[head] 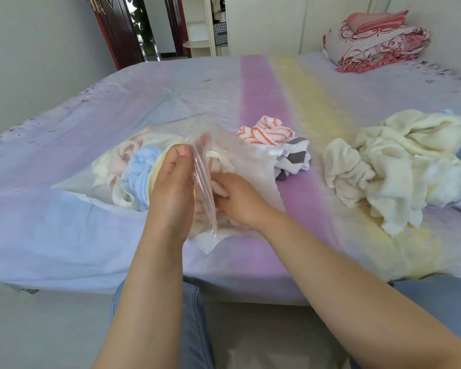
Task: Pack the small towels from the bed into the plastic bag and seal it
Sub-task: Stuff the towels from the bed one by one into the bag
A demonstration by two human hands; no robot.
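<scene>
A clear plastic bag (96,182) lies on the bed, its mouth turned toward me. Inside it show a blue towel (141,166), a pink one and pale yellow ones. My left hand (171,187) grips the bag's open rim from the left. My right hand (237,201) is shut on a white towel (250,166) at the mouth, its fingers partly hidden behind the plastic. An orange-striped towel (266,130) and a grey-and-white towel (296,155) lie just right of the bag. A heap of cream towels (399,166) sits further right.
The bed (64,230) has a pastel lilac, pink and yellow cover. A folded red-patterned quilt and pillow (375,41) lie at the far right corner. A dark red door (117,30) stands open behind the bed. My knees in jeans are against the front edge.
</scene>
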